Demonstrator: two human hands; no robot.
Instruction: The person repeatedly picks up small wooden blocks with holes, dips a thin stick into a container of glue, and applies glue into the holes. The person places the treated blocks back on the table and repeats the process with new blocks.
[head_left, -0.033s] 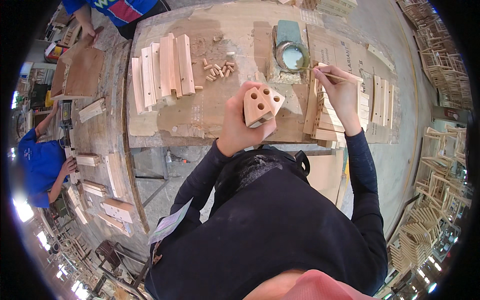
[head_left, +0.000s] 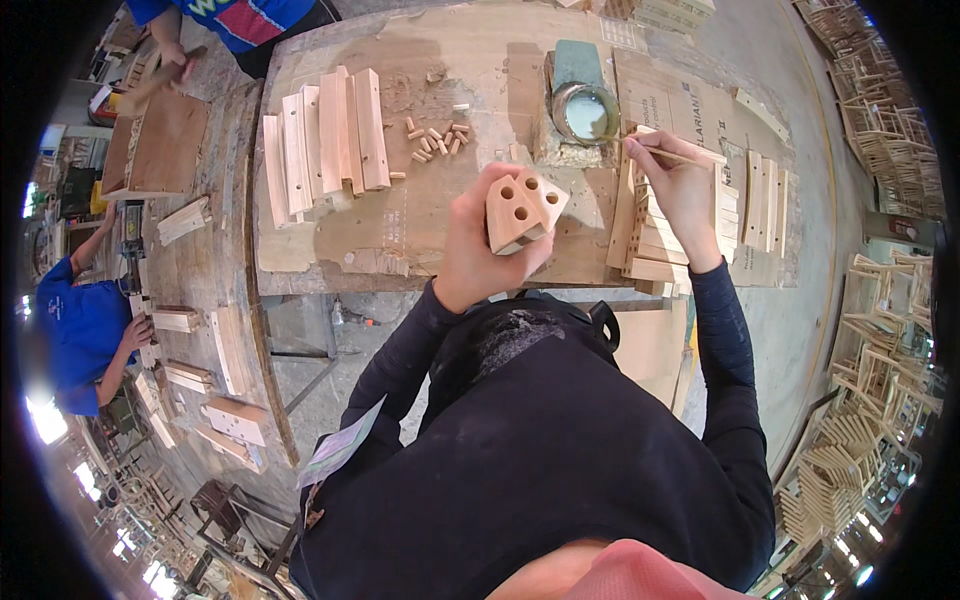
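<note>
Fingers, left hand [head_left: 475, 242]: closed round drilled blocks [head_left: 522, 214], held before the body, holes up; best kept level and steady. Fingers, right hand [head_left: 684, 192]: pinching a thin stick [head_left: 668, 152], tip at the rim of the pot [head_left: 590, 112]; any excess probably best shed there, clear of the dowels [head_left: 433, 133] lying loose beyond the blocks

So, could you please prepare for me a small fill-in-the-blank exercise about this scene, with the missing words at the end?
1. The left hand grips wooden pieces whose ends show ____ round holes.
2. The right hand holds a thin stick, and the round cup is to the ____ of this hand.
3. The short pegs lie to the ____ of the long strips.
4. The shirt of the co-worker at the far left is ____.

Missing words: four; left; right; blue.
</note>
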